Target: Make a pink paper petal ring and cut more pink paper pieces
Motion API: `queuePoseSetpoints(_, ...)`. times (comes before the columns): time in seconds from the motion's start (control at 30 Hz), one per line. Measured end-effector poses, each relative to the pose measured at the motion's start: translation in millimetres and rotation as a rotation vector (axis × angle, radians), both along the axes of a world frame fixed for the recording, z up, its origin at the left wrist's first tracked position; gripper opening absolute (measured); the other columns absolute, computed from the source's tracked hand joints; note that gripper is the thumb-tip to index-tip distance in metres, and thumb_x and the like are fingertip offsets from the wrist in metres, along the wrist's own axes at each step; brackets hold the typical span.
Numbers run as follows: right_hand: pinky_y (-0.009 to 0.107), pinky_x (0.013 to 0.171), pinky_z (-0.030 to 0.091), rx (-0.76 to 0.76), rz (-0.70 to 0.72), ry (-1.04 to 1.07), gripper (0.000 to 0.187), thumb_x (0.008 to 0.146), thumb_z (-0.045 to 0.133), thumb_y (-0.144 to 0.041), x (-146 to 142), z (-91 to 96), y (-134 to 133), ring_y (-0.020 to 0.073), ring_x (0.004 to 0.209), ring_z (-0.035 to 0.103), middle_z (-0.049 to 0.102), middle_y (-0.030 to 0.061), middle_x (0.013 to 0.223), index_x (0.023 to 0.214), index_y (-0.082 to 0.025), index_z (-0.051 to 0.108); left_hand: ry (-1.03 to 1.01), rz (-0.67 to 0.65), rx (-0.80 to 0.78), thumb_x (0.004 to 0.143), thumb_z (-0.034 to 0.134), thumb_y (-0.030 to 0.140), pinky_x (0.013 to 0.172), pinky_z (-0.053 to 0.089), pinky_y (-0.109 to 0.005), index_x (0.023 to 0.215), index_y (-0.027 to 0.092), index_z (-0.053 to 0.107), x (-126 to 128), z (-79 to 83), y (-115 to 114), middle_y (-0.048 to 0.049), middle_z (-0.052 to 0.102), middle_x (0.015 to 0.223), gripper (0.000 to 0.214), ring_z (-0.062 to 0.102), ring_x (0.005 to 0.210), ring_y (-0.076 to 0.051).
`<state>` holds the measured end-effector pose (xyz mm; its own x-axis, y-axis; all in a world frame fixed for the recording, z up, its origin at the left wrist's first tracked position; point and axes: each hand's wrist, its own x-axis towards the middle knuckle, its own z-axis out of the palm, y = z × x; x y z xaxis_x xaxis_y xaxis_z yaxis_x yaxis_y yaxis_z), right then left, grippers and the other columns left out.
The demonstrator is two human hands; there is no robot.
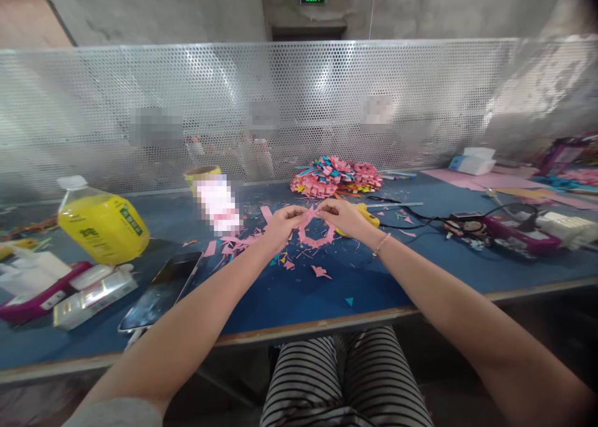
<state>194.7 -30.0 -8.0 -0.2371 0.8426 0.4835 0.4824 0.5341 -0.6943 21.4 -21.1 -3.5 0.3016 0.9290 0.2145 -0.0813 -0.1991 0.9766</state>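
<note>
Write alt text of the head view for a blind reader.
The left hand and right hand pinch a pink paper ring at a blue table strewn with paper scraps. Beyond lies a colourful paper pile; at left, a phone and a bottle of yellow liquid.

One head-worn view from close above the blue tabletop, forward and down toward a perforated panel.

**Matt paper, shiny metal**

The pink ring looks like matt paper. Behind it sits a heap of paper strips, then a shiny perforated metal screen. Left of it are a smooth plastic bottle and a glossy phone.
</note>
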Motion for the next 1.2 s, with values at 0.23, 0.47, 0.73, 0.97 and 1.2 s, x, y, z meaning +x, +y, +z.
queuePoseSetpoints(0.23,0.021,0.052,0.036,0.037,-0.020,-0.060,0.020,0.077,0.050,-0.033,0,-0.7,0,0.0090,0.056,0.046,0.057,0.0000,0.066,0.078,-0.016,0.060,0.034,0.002,0.070,0.062,0.063,0.019,0.051,0.037,-0.025,0.071,0.019,0.065,-1,-1.3,1,0.0000,0.061,0.067,0.009,0.048,0.056,-0.009)
queuePoseSetpoints(0.47,0.021,0.051,0.035,0.030,-0.052,-0.078,0.019,0.076,0.050,-0.033,-1,0.4,-2,0.0088,0.054,0.046,0.057,-0.0005,0.064,0.078,-0.016,0.060,0.037,0.003,0.069,0.060,0.065,0.022,0.046,0.033,-0.021,0.072,0.018,0.065,-1,-4.0,4,-0.0003,0.061,0.067,0.013,0.045,0.053,-0.007)
queuePoseSetpoints(0.73,0.022,0.051,0.036,0.019,-0.098,-0.067,0.016,0.074,0.052,-0.031,-4,1.1,-5,0.0094,0.054,0.048,0.057,-0.0005,0.062,0.076,-0.017,0.059,0.074,-0.013,0.092,0.063,0.062,0.024,0.050,0.034,-0.023,0.072,0.018,0.063,-2,-3.2,2,-0.0004,0.060,0.066,0.011,0.045,0.055,-0.008)
queuePoseSetpoints(0.97,0.022,0.050,0.037,0.014,-0.117,-0.022,0.014,0.071,0.054,-0.031,-5,2.3,-7,0.0098,0.054,0.049,0.055,-0.0010,0.061,0.072,-0.017,0.052,0.097,-0.017,0.115,0.063,0.060,0.022,0.055,0.036,-0.025,0.074,0.019,0.062,-2,-4.8,4,-0.0004,0.059,0.066,0.011,0.048,0.059,-0.010)
queuePoseSetpoints(1.2,0.023,0.050,0.037,0.012,-0.099,-0.003,0.015,0.071,0.055,-0.032,-6,4.6,-9,0.0092,0.053,0.047,0.053,-0.0019,0.059,0.069,-0.018,0.050,0.123,-0.009,0.132,0.065,0.062,0.026,0.055,0.036,-0.025,0.071,0.019,0.061,-1,-5.4,3,0.0001,0.058,0.063,0.009,0.048,0.058,-0.010)
